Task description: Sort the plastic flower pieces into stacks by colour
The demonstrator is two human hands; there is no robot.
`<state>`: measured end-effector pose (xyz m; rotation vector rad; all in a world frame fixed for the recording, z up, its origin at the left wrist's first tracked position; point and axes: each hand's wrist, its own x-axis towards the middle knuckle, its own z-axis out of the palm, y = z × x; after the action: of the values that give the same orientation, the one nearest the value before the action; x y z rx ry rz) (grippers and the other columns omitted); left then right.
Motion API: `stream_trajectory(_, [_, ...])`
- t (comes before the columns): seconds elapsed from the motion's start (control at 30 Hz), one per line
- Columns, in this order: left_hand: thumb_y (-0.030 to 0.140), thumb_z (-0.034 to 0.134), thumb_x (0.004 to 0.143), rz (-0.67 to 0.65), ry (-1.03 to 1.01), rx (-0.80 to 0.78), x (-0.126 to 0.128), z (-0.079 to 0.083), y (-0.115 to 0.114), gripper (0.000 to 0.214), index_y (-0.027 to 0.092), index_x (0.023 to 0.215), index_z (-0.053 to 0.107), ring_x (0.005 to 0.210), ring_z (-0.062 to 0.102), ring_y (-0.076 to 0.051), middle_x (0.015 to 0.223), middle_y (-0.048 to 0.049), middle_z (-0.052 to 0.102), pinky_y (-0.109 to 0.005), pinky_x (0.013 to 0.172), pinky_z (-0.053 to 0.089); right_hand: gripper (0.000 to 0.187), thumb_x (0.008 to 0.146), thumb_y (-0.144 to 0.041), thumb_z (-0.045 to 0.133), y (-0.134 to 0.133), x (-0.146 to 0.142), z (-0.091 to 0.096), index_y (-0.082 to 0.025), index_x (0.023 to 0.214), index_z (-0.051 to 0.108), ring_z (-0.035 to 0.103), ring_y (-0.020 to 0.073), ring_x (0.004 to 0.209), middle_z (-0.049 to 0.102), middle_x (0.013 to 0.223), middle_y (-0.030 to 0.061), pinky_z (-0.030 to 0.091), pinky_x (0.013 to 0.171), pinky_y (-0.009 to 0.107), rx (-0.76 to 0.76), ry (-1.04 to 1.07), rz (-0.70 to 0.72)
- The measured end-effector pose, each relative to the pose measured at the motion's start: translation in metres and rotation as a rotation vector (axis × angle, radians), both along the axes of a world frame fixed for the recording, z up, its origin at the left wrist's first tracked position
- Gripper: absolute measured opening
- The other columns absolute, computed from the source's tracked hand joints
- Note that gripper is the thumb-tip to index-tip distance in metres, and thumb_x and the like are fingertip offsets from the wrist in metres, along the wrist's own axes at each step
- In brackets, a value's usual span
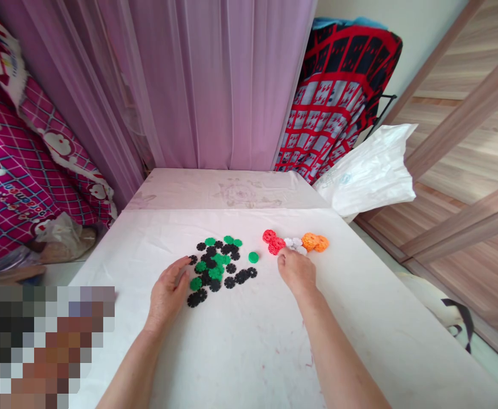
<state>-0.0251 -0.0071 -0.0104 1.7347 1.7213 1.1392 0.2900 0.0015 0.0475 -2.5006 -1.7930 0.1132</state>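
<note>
My left hand [167, 292] rests at the left side of a loose pile of black snowflake discs [230, 282] and green snowflake discs [215, 272]. Its fingers are apart, with the fingertips beside a black disc at the pile's edge. A little stack of green discs [253, 257] sits between the pile and my right hand [297, 271]. That hand is closed, fingers curled down, just below the red discs [276, 246] and white discs [295, 245]; its fingertips are partly hidden. Orange discs [315, 242] lie right of the white ones.
The discs are on a table with a white cloth [240, 352], patterned at its far end. Behind hangs a purple curtain [223, 85]. A white plastic bag [370, 170] stands off the right far corner, before a red-and-black cloth [338, 96]. A pink checked cloth [40, 153] hangs at left.
</note>
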Motion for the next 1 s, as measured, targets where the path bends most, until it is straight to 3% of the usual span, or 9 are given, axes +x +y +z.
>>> stream_trajectory(0.17, [0.041,0.049,0.086,0.001,0.004,-0.003,0.0,0.0,0.0,0.039,0.026,0.116,0.069,0.113,0.065,-0.023,0.123,-0.0042,0.07,-0.04,0.103,0.05,0.032,0.094,-0.025,0.042,-0.003,-0.008,-0.001,-0.025,0.101,0.073,0.068,0.0218,0.08,0.075,0.092,0.0089,0.043,0.066,0.03,-0.004,0.006,0.022])
stream_trajectory(0.37, [0.043,0.05,0.084,-0.008,-0.001,0.0,-0.001,-0.002,0.001,0.041,0.025,0.116,0.069,0.113,0.064,-0.023,0.122,-0.005,0.071,-0.04,0.104,0.049,0.042,0.093,-0.024,0.045,0.0,-0.021,-0.012,-0.029,0.13,0.064,0.069,0.0223,0.088,0.076,0.099,0.0072,0.046,0.072,0.03,0.04,0.114,0.108])
stream_trajectory(0.6, [0.043,0.049,0.085,-0.011,0.009,0.0,-0.001,-0.002,0.002,0.041,0.026,0.116,0.069,0.112,0.065,-0.023,0.121,-0.0048,0.071,-0.04,0.103,0.049,0.04,0.092,-0.024,0.047,0.002,-0.018,-0.017,-0.027,0.127,0.065,0.068,0.0227,0.091,0.076,0.102,0.0065,0.046,0.073,0.029,0.075,0.167,0.069])
stream_trajectory(0.73, [0.043,0.048,0.086,-0.004,0.013,-0.005,-0.001,-0.002,0.002,0.04,0.026,0.115,0.069,0.113,0.065,-0.023,0.124,-0.0046,0.07,-0.041,0.103,0.049,0.036,0.093,-0.025,0.046,-0.001,-0.011,-0.011,-0.027,0.12,0.068,0.068,0.0225,0.088,0.076,0.095,0.0052,0.045,0.073,0.029,0.104,0.189,0.057])
stream_trajectory(0.87, [0.042,0.049,0.085,-0.007,0.006,-0.004,-0.001,-0.003,0.001,0.04,0.026,0.116,0.069,0.114,0.064,-0.023,0.124,-0.0045,0.07,-0.041,0.104,0.048,0.044,0.093,-0.027,0.046,0.005,0.003,0.002,-0.022,0.135,0.057,0.068,0.0231,0.087,0.075,0.09,0.0056,0.044,0.073,0.03,0.138,0.143,-0.034])
stream_trajectory(1.0, [0.042,0.05,0.085,-0.007,0.011,-0.014,-0.001,-0.001,0.001,0.04,0.026,0.117,0.069,0.113,0.065,-0.023,0.124,-0.0043,0.07,-0.041,0.103,0.049,0.05,0.095,-0.037,0.048,0.015,0.013,0.013,-0.018,0.141,0.051,0.068,0.0249,0.097,0.075,0.1,0.0089,0.045,0.075,0.031,0.08,0.113,-0.038])
